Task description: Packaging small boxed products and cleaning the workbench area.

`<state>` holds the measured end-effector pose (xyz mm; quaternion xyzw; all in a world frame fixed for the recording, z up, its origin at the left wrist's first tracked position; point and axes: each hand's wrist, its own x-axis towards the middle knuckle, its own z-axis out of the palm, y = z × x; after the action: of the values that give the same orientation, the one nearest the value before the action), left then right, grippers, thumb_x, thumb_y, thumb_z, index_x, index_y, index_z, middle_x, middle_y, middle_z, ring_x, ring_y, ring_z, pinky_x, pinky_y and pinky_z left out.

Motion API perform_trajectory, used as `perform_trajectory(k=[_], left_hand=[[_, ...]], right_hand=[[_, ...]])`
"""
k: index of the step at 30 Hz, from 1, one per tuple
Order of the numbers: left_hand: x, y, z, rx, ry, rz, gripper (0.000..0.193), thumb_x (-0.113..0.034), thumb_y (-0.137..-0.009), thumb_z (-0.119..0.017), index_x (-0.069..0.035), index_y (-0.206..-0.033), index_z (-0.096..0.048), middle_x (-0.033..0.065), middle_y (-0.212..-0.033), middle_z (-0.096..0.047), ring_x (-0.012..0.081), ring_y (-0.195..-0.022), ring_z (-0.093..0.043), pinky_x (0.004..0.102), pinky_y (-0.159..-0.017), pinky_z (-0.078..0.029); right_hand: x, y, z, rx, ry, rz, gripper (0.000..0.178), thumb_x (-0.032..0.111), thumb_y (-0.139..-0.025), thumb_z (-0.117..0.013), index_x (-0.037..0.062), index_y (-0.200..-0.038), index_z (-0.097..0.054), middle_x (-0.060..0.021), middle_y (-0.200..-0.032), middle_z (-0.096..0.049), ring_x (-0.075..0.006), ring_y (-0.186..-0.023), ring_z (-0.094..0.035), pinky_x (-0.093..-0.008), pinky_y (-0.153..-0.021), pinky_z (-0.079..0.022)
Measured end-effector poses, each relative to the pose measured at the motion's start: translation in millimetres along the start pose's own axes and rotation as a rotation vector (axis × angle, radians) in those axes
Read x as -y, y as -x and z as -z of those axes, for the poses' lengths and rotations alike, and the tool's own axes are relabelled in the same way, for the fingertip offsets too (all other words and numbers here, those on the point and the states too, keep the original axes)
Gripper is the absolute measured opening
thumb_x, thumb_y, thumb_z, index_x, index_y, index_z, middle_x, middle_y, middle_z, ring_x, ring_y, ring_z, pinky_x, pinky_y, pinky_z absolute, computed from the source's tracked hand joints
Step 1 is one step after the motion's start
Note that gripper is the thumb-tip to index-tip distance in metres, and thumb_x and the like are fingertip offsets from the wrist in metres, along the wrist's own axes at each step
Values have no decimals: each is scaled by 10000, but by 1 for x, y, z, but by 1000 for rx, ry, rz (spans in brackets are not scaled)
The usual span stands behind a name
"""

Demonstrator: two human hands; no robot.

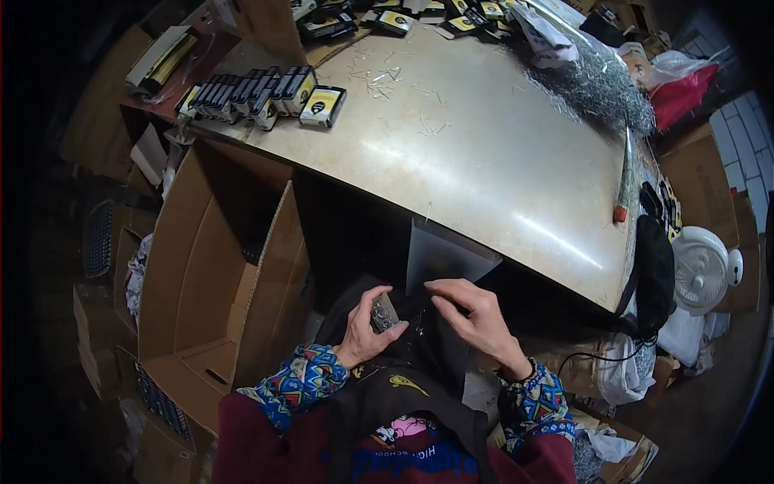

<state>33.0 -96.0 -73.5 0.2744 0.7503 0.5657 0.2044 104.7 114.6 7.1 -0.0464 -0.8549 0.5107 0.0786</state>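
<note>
Above my lap, my left hand (363, 332) is closed round a small open box (384, 313), its thumb and fingers along the sides. Grey metal bits show inside it. To its right, my right hand (474, 313) is raised with thumb and bent fingers drawn together. Whatever those fingertips may hold is too small to make out. The right hand is apart from the box. Under both hands lies a dark apron (439, 355), with a few shiny specks on it between them.
Ahead is a metal-topped table (484, 161) with scattered wire pieces (379, 81). A row of small yellow-and-black boxes (250, 93) stands at its left, and a heap of thin metal pieces (605, 89) at far right. A big open carton (185, 258) stands left; a white fan (700, 270) right.
</note>
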Motion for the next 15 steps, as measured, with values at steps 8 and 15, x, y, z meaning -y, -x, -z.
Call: perform_trajectory(k=[8, 15], left_hand=[[-23, -35, -4, -118, -24, -134, 625, -526, -920, -576, -34, -1294, -486, 174, -1009, -586, 300, -839, -613, 356, -751, -493], [-50, -93, 16, -189, -353, -406, 710, -469, -919, -595, 59, -1355, -404, 220, -1312, -455, 376, -1138, -487, 448, -987, -385]], right_hand=[[11, -13, -6, -77, -154, -223, 202, 93, -895, -648, -12, -1065, -674, -146, -874, -702, -263, -758, -693, -305, -681, -537], [-1, -35, 34, -277, 320, -85, 150, 31, -845, -625, -10, -974, -688, -187, -786, -676, -261, -683, -683, -316, -625, -521]])
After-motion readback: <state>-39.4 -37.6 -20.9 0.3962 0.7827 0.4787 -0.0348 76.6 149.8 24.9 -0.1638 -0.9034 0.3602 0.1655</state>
